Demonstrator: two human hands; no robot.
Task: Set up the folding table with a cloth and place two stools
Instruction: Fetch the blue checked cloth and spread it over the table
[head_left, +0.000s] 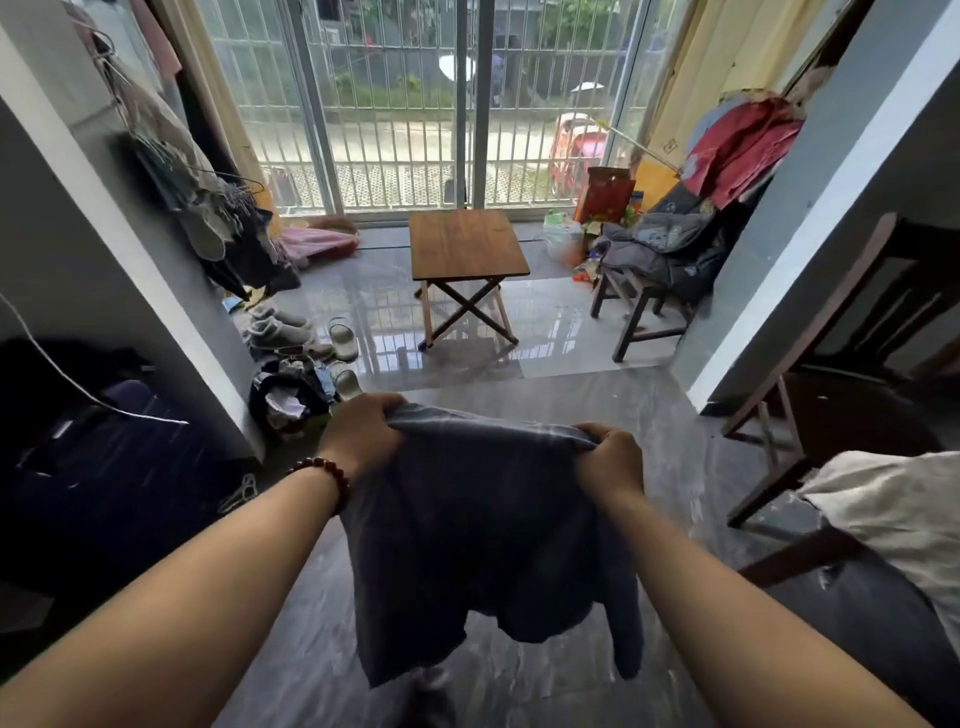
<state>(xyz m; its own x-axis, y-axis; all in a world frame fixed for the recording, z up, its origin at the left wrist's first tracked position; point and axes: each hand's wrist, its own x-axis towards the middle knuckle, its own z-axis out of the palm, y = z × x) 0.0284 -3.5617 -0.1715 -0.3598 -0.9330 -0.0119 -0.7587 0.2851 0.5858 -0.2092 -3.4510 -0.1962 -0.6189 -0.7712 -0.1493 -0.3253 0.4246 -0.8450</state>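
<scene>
A dark blue-grey cloth (478, 535) hangs in front of me, held up by its top edge. My left hand (363, 434) grips the cloth's upper left corner, and my right hand (610, 460) grips the upper right corner. The small wooden folding table (465, 244) stands unfolded on crossed legs further ahead, near the barred glass door, with a bare top. A dark wooden stool (636, 312) stands to the right of the table, with a grey garment piled on it.
Shoes and slippers (306, 332) and a bag of clutter (291, 400) lie on the floor at the left. Clothes hang on the left wall. A dark wooden chair (831, 395) stands at the right, beside a white cloth (893, 509). Bags crowd the right corner.
</scene>
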